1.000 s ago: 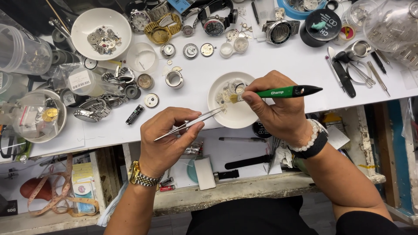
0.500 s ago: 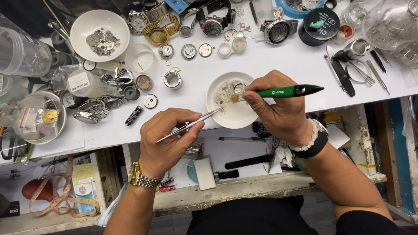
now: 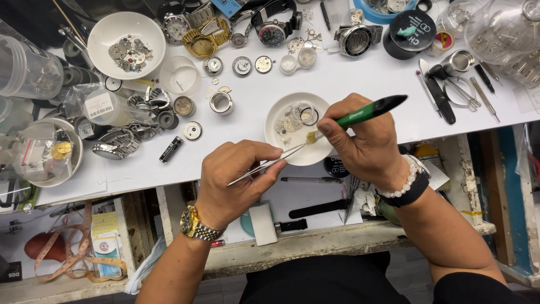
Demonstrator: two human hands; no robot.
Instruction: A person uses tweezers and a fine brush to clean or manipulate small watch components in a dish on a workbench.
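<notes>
- The shallow round white ceramic dish (image 3: 298,128) of small watch parts sat on the white bench (image 3: 360,73), at about 12 o'clock from both hands and just beyond them.
- The left hand (image 3: 236,180) was closed narrowly on slim silver metal tweezers (image 3: 269,164), pinched between thumb and fingers. Their long axis ran from roughly 8 o'clock at the hand to 2 o'clock at the tips, which reached over the near rim of the dish.
- The right hand (image 3: 363,141) gripped a green-handled brush with a black end (image 3: 360,115). Its axis ran from 2 o'clock at the black end down to 8 o'clock, where the pale bristles met the tweezer tips above the dish.
- Whether the tweezers held a part was too small to tell.
- The right hand lay nearer the dish, its knuckles over the rim at 3 o'clock; the left sat off the rim at 7 o'clock.
- Both wrists came in from 6 o'clock, the left wearing a gold metal wristwatch (image 3: 197,225), the right a white bead bracelet (image 3: 402,181).
</notes>
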